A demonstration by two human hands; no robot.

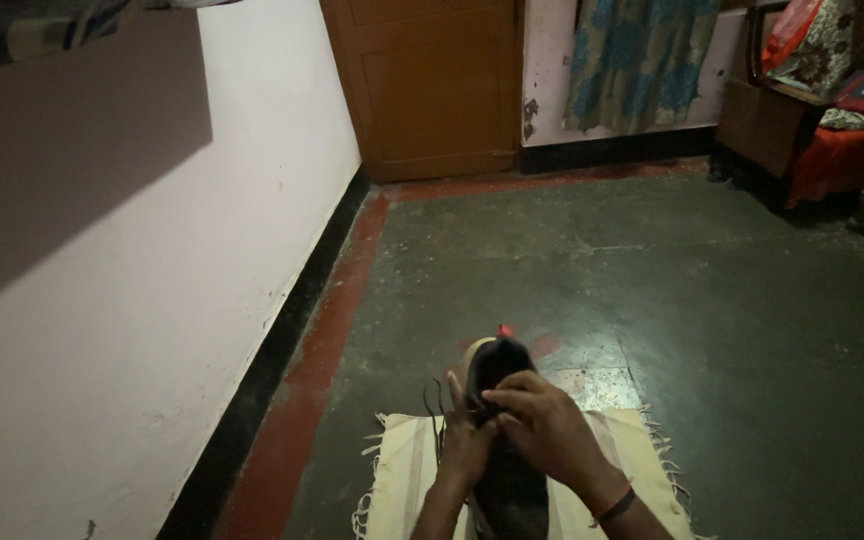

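Note:
A dark shoe [500, 365] with a pale sole edge and a red tab at its far end is held up over a cream striped mat [402, 470]. My left hand [465, 440] grips the shoe from the left side, near its loose dark laces [436, 405]. My right hand [544, 425] lies over the top of the shoe with the fingers curled on the lace area; a dark band with a red edge sits on that wrist. The lower part of the shoe is hidden in shadow between my forearms.
A white wall [152, 300] with a black and red skirting runs along the left. A brown wooden door [432, 80] stands at the back, a blue patterned curtain [637, 60] to its right. Furniture with red cloth and cushions [832, 110] fills the far right corner. The floor [702, 300] is dark grey cement.

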